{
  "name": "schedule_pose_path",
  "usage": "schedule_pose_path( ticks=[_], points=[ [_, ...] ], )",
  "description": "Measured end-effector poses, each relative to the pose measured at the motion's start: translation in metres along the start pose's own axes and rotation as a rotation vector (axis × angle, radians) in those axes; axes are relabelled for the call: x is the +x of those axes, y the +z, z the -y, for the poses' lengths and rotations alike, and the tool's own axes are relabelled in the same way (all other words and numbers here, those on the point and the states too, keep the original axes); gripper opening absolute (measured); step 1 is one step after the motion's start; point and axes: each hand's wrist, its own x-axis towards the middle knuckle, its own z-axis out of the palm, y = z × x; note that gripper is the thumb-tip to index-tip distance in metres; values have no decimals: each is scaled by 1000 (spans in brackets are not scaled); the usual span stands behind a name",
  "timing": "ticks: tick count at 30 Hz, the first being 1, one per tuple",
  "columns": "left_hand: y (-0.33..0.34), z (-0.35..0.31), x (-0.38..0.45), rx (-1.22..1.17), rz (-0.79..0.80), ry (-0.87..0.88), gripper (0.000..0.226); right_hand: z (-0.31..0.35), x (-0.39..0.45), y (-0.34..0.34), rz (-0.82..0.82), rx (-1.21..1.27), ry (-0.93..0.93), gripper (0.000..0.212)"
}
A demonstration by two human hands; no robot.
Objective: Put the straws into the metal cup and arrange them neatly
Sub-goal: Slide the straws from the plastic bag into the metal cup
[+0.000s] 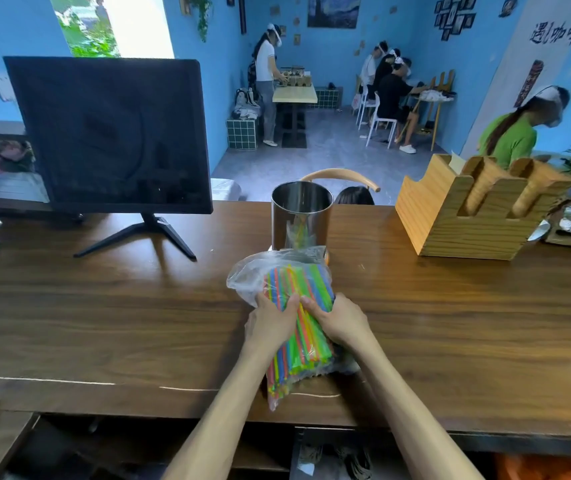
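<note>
On the wooden tabletop [104,306], just in front of the person, lies a clear plastic bag [247,275] packed with coloured straws [308,327], its loose open end pointing toward the metal cup [300,216], which stands upright just beyond it. The left hand [272,323] and right hand [341,322] both curl round the middle of the bundle from either side, gripping it through the plastic, probably to steady the straws as one batch so they can be worked out of the bag. The cup looks empty of straws so far; the colours on its side are reflections. A monitor [110,133] and a wooden holder [467,209] stand well apart.
</note>
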Motion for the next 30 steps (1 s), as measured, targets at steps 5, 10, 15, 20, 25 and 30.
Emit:
schedule_pose_path(
  ticks=[5,10,15,20,25,30],
  points=[
    [6,-4,2,-301,66,-67,90,0,-3,-3,49,180,-17,73],
    [5,1,5,-441,56,-47,93,3,-6,-3,71,243,15,85],
    [5,9,3,-591,95,-13,81,6,-10,-2,100,411,-8,73],
    [6,11,-6,-621,92,76,57,13,-25,0,85,553,-49,66],
    [5,4,-15,-619,47,219,32,21,-37,-2,20,616,-151,68],
    [3,6,-18,-494,-87,435,67,23,-43,6,-140,612,-309,60]
  ],
)
